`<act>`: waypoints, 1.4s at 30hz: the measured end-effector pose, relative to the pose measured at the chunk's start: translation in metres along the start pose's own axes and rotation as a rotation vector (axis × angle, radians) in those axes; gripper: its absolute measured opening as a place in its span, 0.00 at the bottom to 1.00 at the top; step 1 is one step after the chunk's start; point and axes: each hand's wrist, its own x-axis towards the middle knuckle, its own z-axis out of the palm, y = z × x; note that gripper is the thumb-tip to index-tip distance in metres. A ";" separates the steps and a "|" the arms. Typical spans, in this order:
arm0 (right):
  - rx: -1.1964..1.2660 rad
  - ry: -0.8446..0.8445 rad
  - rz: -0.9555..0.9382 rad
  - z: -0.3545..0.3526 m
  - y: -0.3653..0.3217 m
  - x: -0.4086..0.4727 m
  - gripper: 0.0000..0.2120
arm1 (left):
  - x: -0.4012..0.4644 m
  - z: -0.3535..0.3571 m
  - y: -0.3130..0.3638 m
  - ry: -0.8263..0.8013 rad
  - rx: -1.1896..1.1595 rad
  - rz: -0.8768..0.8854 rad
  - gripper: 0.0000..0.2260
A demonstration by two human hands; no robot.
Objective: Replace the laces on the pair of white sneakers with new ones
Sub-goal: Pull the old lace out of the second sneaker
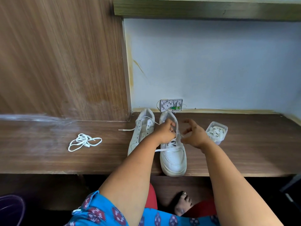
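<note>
While both hands work over the right sneaker, main risk, as I judge it: lace slips from the pinch or goes through the wrong eyelet, since the fingers crowd the upper eyelets and block the view of them. Pulling too hard could also drag the shoe toward the desk edge, toe already sits right at the rim.

Left hand reaches across from the left, fingers curled tight, pinching lace near the tongue. Right hand sits just beside it, wrist bent, fingers loosely curled; blurred, so cannot tell if it holds a lace end.

Right sneaker partly laced, lower rows crossed. Left sneaker touches it side by side, eyelets mostly bare, 1 lace strand trailing out left. Loose lace pile lies well apart to the left on the desk. Tub with more laces stands near the right hand.
</note>
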 end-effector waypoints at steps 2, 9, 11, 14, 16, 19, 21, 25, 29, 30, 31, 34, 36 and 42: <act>-0.146 0.028 0.077 -0.010 0.006 0.000 0.16 | -0.003 -0.002 0.005 -0.002 -0.187 -0.103 0.08; 0.957 0.218 0.472 -0.015 0.005 0.000 0.06 | -0.008 -0.013 -0.001 -0.038 -0.895 -0.258 0.05; 0.851 0.126 0.285 -0.012 -0.003 0.001 0.11 | -0.009 -0.014 -0.001 -0.009 -0.741 -0.237 0.04; 0.309 0.004 -0.066 -0.004 -0.007 0.001 0.18 | -0.009 -0.017 0.001 0.074 -0.211 -0.076 0.06; -0.026 -0.079 -0.137 0.004 -0.006 0.006 0.19 | -0.011 -0.020 0.006 0.061 0.031 0.013 0.09; -0.106 0.025 -0.201 0.014 -0.005 0.013 0.07 | -0.013 -0.026 0.014 0.029 0.367 0.063 0.08; -0.137 0.097 -0.209 0.014 -0.001 0.014 0.02 | -0.016 -0.027 0.019 -0.010 0.510 0.066 0.05; -0.063 0.149 -0.131 0.010 0.000 0.008 0.04 | -0.026 -0.028 0.031 0.043 0.067 -0.037 0.06; 0.001 0.167 -0.071 0.010 0.000 0.007 0.03 | -0.019 -0.033 0.023 0.301 -0.074 -0.133 0.15; 0.009 0.165 -0.079 0.011 -0.001 0.008 0.03 | -0.018 -0.032 0.021 0.313 0.136 -0.110 0.17; 0.008 0.161 -0.083 0.012 -0.002 0.008 0.03 | -0.018 -0.030 0.020 0.293 0.340 -0.045 0.17; 0.020 0.159 -0.072 0.014 -0.003 0.008 0.04 | -0.020 -0.022 0.019 0.137 0.694 0.128 0.10; 0.030 0.156 -0.075 0.013 -0.004 0.006 0.04 | -0.014 -0.013 0.015 0.084 0.688 0.159 0.06; 0.087 0.149 -0.041 0.011 -0.006 0.002 0.04 | -0.032 -0.047 0.043 0.434 -0.997 -0.018 0.18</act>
